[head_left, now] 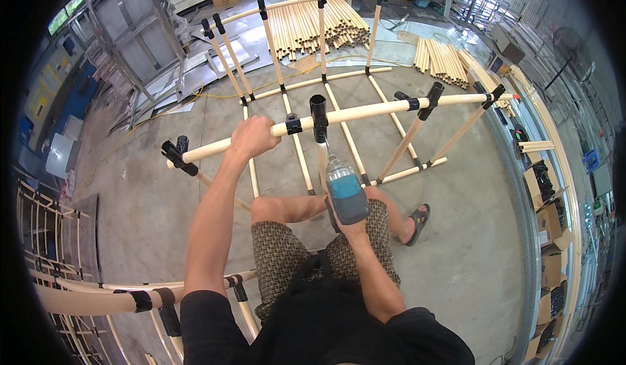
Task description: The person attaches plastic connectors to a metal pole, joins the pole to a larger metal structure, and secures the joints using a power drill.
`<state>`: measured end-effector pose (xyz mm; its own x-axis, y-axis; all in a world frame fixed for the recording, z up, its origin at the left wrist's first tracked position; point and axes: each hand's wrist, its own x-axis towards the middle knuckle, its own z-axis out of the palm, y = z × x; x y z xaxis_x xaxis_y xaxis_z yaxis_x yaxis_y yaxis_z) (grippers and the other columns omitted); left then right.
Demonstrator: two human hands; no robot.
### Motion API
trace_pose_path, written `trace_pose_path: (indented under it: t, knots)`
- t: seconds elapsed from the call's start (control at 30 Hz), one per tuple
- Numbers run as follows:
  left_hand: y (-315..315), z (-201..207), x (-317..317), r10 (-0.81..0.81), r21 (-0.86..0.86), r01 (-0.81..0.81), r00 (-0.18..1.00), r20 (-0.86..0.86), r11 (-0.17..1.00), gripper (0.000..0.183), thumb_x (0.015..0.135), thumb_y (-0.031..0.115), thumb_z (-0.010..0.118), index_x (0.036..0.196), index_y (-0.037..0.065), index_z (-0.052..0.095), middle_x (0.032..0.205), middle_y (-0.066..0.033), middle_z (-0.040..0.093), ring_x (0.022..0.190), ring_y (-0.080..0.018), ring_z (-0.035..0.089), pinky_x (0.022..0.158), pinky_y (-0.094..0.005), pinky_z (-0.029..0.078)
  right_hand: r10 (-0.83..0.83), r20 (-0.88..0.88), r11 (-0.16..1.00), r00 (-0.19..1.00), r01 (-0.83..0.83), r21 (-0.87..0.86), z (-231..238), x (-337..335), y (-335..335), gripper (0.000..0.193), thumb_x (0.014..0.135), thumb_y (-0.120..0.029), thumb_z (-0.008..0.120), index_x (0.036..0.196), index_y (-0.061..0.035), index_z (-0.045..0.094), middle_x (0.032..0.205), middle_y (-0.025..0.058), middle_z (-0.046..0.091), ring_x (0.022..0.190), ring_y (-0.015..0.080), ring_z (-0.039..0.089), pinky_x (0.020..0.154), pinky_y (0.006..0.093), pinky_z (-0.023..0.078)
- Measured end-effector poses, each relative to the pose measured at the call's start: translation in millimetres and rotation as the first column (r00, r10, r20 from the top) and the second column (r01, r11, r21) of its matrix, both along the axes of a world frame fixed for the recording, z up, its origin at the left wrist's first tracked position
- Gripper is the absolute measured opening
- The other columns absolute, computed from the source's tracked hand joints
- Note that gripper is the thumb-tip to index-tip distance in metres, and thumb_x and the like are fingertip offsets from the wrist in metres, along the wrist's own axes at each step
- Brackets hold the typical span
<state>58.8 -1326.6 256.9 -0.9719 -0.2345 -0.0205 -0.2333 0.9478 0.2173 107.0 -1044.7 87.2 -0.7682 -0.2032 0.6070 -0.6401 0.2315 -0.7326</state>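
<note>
My left hand (pixel 253 138) is closed around a cream-coloured pipe (pixel 365 112), the near top rail of a standing pipe frame. In my right hand (pixel 353 229) is a teal and grey cordless power driver (pixel 347 192), its nose pointing up and away from me. The tip of the driver is close beside a black pipe joint (pixel 319 118) on that rail; whether they touch I cannot tell. Another black clamp (pixel 295 126) sits on the rail just right of my left hand. A black corner joint (pixel 177 157) caps the rail's left end.
The frame's far rail (pixel 293 3) stands beyond, with floor-level crossbars between. Behind it lie stacks of cream pipes (pixel 319 29). Boxes of black fittings (pixel 551 225) line a bench at right. More pipe framework (pixel 98 300) is close at lower left. A yellow cable (pixel 195 95) crosses the floor.
</note>
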Motion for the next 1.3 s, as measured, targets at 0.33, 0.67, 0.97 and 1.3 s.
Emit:
trace_pose_path:
  t: [0.33, 0.67, 0.97, 1.3]
  knots:
    - [3, 4, 2, 0.008, -0.002, -0.008, 1.000, -0.012, 1.000, 0.026, 0.075, 0.030, 0.072, 0.087, 0.008, 0.077, 0.084, -0.0196, 0.072, 0.082, -0.0410, 0.069, 0.076, -0.0494, 0.055, -0.011, -0.071, 0.999, 0.997, 0.013, 0.036, -12, -5, -2, 0.012, 0.079, -0.009, 0.076, 0.087, -0.0026, 0.068, 0.078, 0.0122, 0.068, 0.070, 0.0318, 0.065, 0.064, 0.0414, 0.050]
    - [2, 13, 8, -0.086, 0.191, 0.093, 0.995, -0.048, 0.977, 0.059, 0.072, 0.045, 0.081, 0.123, 0.017, 0.068, 0.105, -0.0137, 0.072, 0.098, -0.0350, 0.069, 0.088, -0.0466, 0.052, -0.067, -0.025, 0.986, 0.997, 0.070, 0.153, -26, -13, 10, 0.012, 0.090, -0.012, 0.073, 0.096, -0.0015, 0.074, 0.085, 0.0133, 0.073, 0.076, 0.0289, 0.070, 0.069, 0.0389, 0.055]
    - [4, -13, -17, -0.385, 0.246, 0.476, 0.859, -0.338, 0.845, 0.056, 0.082, 0.039, 0.079, 0.131, 0.017, 0.063, 0.120, -0.0116, 0.067, 0.105, -0.0321, 0.067, 0.091, -0.0429, 0.051, -0.029, 0.143, 0.999, 0.989, 0.034, -0.030, 36, 1, -10, 0.035, 0.078, -0.010, 0.077, 0.109, 0.0021, 0.065, 0.077, 0.0152, 0.068, 0.070, 0.0288, 0.067, 0.068, 0.0386, 0.053]
    - [31, -5, -10, -0.230, 0.204, 0.282, 0.942, -0.244, 0.938, 0.047, 0.086, 0.039, 0.073, 0.128, 0.020, 0.066, 0.099, -0.0107, 0.074, 0.095, -0.0341, 0.069, 0.082, -0.0466, 0.053, -0.063, 0.165, 0.995, 0.984, 0.075, -0.066, 2, 12, -28, 0.021, 0.096, -0.019, 0.072, 0.089, 0.0007, 0.070, 0.077, 0.0077, 0.069, 0.070, 0.0209, 0.065, 0.066, 0.0361, 0.051]
